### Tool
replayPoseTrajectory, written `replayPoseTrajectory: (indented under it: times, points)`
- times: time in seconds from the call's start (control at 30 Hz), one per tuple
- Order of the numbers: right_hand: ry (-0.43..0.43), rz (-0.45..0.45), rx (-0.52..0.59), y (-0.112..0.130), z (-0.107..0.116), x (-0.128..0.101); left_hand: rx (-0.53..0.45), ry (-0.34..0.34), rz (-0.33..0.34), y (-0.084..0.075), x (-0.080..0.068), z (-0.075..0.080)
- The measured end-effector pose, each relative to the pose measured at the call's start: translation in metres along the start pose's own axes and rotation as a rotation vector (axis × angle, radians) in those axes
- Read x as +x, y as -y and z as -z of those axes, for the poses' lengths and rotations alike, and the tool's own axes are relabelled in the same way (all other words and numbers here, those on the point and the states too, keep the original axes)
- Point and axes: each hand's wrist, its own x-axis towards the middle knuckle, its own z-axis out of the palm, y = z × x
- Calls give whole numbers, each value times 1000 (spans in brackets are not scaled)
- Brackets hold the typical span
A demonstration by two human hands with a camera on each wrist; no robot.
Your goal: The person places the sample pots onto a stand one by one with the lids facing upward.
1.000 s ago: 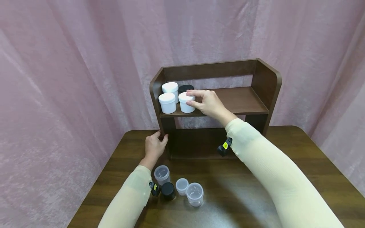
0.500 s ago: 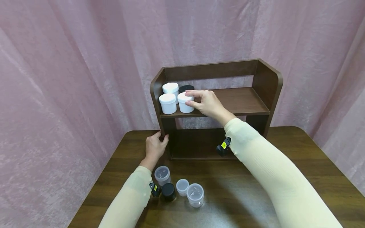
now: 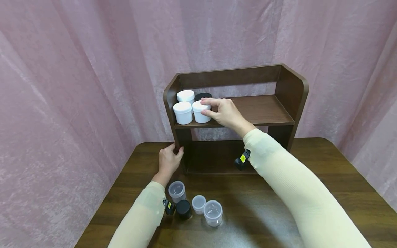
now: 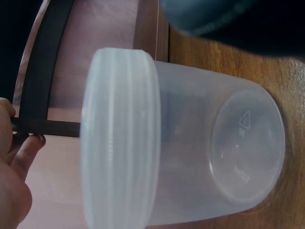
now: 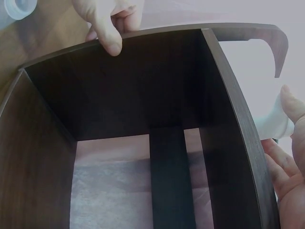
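A dark wooden shelf (image 3: 263,110) stands at the back of the table. On its upper board at the left are two white jars (image 3: 183,113), a black jar (image 3: 203,95) behind, and a third white jar (image 3: 200,115). My right hand (image 3: 205,106) grips this third jar by its lid, thumb in front and fingers on top. It stands against the front white jar. In the right wrist view the same jar (image 5: 274,121) shows beside my right hand (image 5: 288,138). My left hand (image 3: 176,148) grips the shelf's left side panel near the table.
On the table (image 3: 279,206) by my left wrist stand two clear jars (image 3: 212,213), a small clear jar (image 3: 198,204) and a black jar (image 3: 184,209). One clear jar (image 4: 181,143) fills the left wrist view. Pink curtain hangs all around.
My right hand has slid the white jar slightly left, closing the gap to the front white jar. The left hand has stayed on the shelf's side.
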Motion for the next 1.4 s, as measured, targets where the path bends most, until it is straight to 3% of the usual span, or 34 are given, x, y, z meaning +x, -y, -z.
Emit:
replayPoseTrajectory:
  times: [0.83, 1.03, 1.2, 1.4]
  points:
    - [-5, 0, 21, -1, -1, -2, -14, 2, 3, -4, 0, 1]
    - [-39, 47, -60, -2, -1, -4, -6, -3, 4, -3, 0, 0]
    - [-123, 136, -114, 2, 7, -21, -11, 6, 9, -4, -1, -3]
    - [-258, 204, -66, 4, 21, -65, -13, -2, 9, -5, 3, -1]
